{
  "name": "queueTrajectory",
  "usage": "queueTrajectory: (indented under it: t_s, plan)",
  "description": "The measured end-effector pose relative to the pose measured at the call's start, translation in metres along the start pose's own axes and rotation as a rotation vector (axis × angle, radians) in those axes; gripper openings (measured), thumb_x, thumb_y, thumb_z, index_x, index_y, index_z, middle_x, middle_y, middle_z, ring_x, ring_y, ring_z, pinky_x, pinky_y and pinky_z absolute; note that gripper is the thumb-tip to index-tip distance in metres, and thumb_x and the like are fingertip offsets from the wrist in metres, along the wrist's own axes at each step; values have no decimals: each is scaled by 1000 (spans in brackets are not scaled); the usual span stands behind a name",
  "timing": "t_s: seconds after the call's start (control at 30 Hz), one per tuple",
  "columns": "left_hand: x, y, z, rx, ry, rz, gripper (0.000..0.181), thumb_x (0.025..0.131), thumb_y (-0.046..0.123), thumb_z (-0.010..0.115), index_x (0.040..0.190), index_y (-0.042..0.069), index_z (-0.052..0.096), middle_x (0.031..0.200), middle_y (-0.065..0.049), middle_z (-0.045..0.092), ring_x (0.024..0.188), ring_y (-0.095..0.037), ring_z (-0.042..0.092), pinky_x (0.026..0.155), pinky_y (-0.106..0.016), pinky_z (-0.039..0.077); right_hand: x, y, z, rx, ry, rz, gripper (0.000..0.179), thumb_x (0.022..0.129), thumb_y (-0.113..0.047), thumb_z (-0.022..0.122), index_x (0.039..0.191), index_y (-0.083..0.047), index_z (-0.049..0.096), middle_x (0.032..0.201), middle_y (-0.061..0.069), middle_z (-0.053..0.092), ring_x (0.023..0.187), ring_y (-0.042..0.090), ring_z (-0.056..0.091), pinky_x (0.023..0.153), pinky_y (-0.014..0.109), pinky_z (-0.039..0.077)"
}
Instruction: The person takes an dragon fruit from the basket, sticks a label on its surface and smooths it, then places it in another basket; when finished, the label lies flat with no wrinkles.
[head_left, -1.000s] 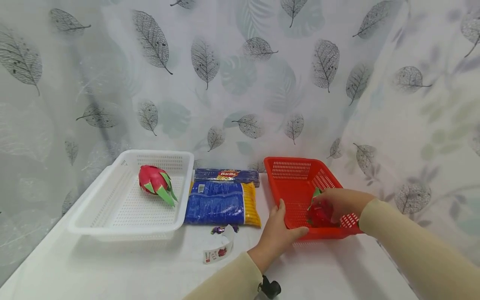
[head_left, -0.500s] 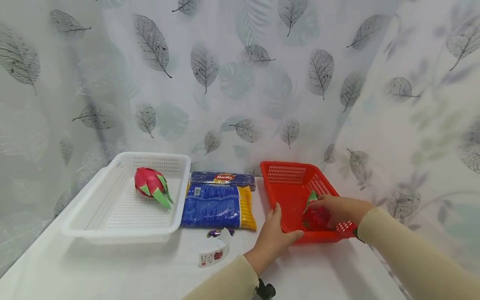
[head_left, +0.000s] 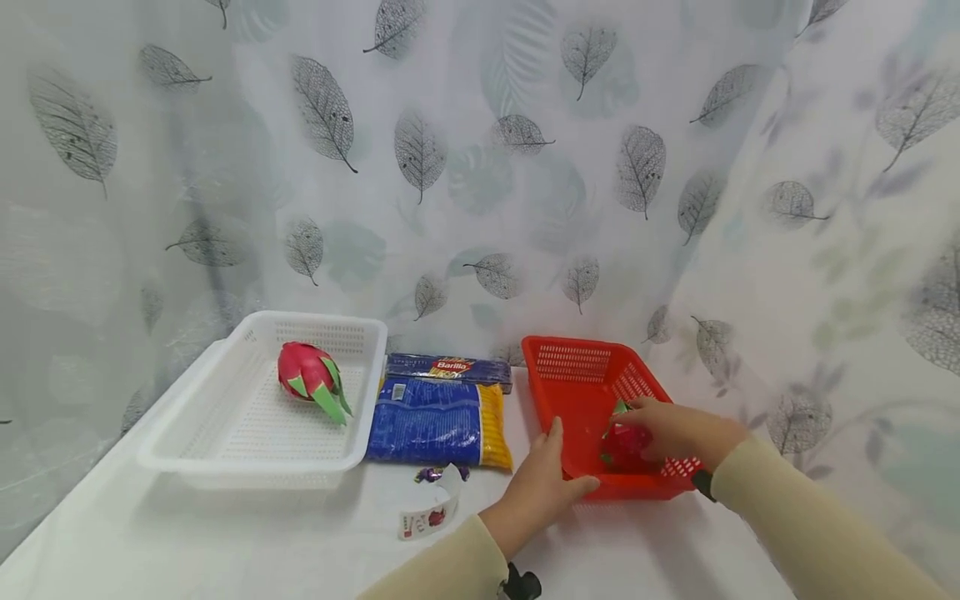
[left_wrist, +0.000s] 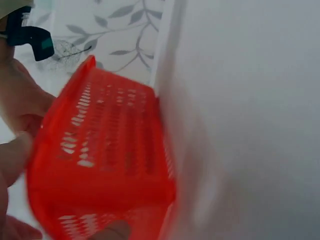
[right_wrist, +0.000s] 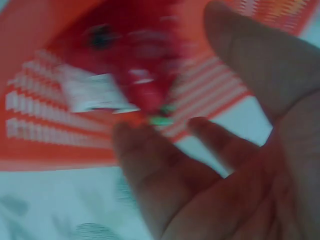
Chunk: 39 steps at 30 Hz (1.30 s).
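A red plastic basket (head_left: 573, 400) stands at the right of the table, shown from outside in the left wrist view. My left hand (head_left: 536, 492) rests on its near left corner, thumb by the front rim and fingers along the left side. Inside the basket lies a pink-red dragon fruit (head_left: 628, 440) with green leaf tips. In the right wrist view it appears blurred, dark red and glossy, with a white label (right_wrist: 97, 90) on it. Over the fruit is my right hand (head_left: 671, 427); its thumb and fingers are spread, with a gap between fingertips and fruit in the wrist view.
A white basket (head_left: 157, 454) with another dragon fruit (head_left: 307, 373) stands on the left. Between the baskets lie a blue-and-yellow pasta bag (head_left: 427, 422) and a blue Barilla spaghetti box (head_left: 450, 368). In front are a purple-wrapped sweet (head_left: 431, 475) and a curled paper tag (head_left: 431, 518). A leaf-patterned curtain (head_left: 480, 183) hangs behind.
The head view has shifted slightly. My right hand stays over the dragon fruit in the red basket, its fingers a little looser around it. My left hand stays at the basket corner.
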<state>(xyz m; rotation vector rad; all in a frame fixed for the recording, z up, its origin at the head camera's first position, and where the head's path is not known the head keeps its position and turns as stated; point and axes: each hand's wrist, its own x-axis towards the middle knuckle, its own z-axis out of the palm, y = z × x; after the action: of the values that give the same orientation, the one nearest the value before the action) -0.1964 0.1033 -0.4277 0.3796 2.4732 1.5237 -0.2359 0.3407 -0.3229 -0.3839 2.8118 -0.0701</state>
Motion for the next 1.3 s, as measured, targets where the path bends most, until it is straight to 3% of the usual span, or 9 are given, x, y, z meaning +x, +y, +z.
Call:
queueTrajectory:
  t_s: [0.17, 0.27, 0.37, 0.57, 0.73, 0.9, 1.0, 1.13, 1.3]
  plan:
    - [-37, -1, -54, 307, 10, 156, 80, 99, 45, 74, 167, 37, 33, 171, -4, 41, 153, -31, 47, 114, -59, 52, -14, -28, -5, -60, 132, -48, 55, 88, -17, 86, 141, -18, 69, 142, 18, 61, 129, 42, 59, 88, 49, 66]
    - [-65, -7, -99, 430, 119, 238, 65, 103, 42, 68, 163, 33, 43, 168, -4, 45, 152, -33, 49, 117, -60, 48, -30, -55, -6, -45, 223, -56, 56, 92, -28, 84, 144, -18, 66, 143, 15, 62, 130, 40, 61, 94, 52, 64]
    - [-90, -20, -147, 528, 293, 273, 56, 104, 33, 68, 157, 24, 54, 165, -11, 48, 150, -39, 50, 119, -62, 45, -44, -85, 0, -14, 299, -50, 60, 95, -46, 77, 149, -23, 63, 150, 14, 59, 135, 41, 58, 98, 60, 61]
    - [-129, -69, -238, 633, 624, 146, 51, 100, 21, 69, 149, 10, 62, 157, -27, 52, 135, -58, 55, 110, -72, 46, -56, -134, 30, 132, 359, -19, 59, 94, -56, 73, 147, -32, 65, 151, 4, 61, 138, 33, 59, 94, 59, 63]
    - [-143, -118, -287, 677, 798, -24, 56, 97, 23, 71, 148, 1, 59, 153, -38, 48, 130, -68, 50, 105, -81, 43, -51, -162, 60, 274, 270, 2, 56, 91, -61, 74, 142, -39, 67, 146, -5, 65, 137, 27, 62, 100, 61, 60]
    - [-156, -153, -319, 606, 796, -279, 75, 102, 38, 65, 160, -2, 38, 163, -43, 25, 139, -74, 32, 106, -87, 35, -41, -179, 83, 405, 147, -23, 56, 92, -63, 71, 142, -37, 68, 146, -1, 65, 138, 32, 60, 99, 69, 57]
    - [-161, -169, -335, 518, 761, -366, 89, 102, 51, 61, 166, 1, 26, 168, -42, 12, 142, -74, 26, 106, -87, 34, -37, -185, 92, 441, 108, -46, 57, 93, -64, 69, 143, -37, 67, 147, -1, 65, 139, 33, 59, 99, 70, 56]
    - [-162, -185, -348, 374, 703, -413, 98, 101, 63, 59, 169, 4, 19, 169, -41, 12, 144, -70, 28, 111, -84, 34, -33, -189, 99, 454, 92, -64, 57, 93, -66, 68, 143, -39, 66, 147, -3, 64, 139, 31, 59, 100, 70, 55]
    - [-161, -194, -353, 187, 679, -422, 102, 100, 67, 59, 171, 11, 12, 170, -38, 20, 132, -59, 56, 110, -75, 45, -27, -196, 105, 489, 69, -75, 57, 94, -65, 68, 144, -38, 66, 147, -4, 64, 142, 33, 57, 101, 72, 54]
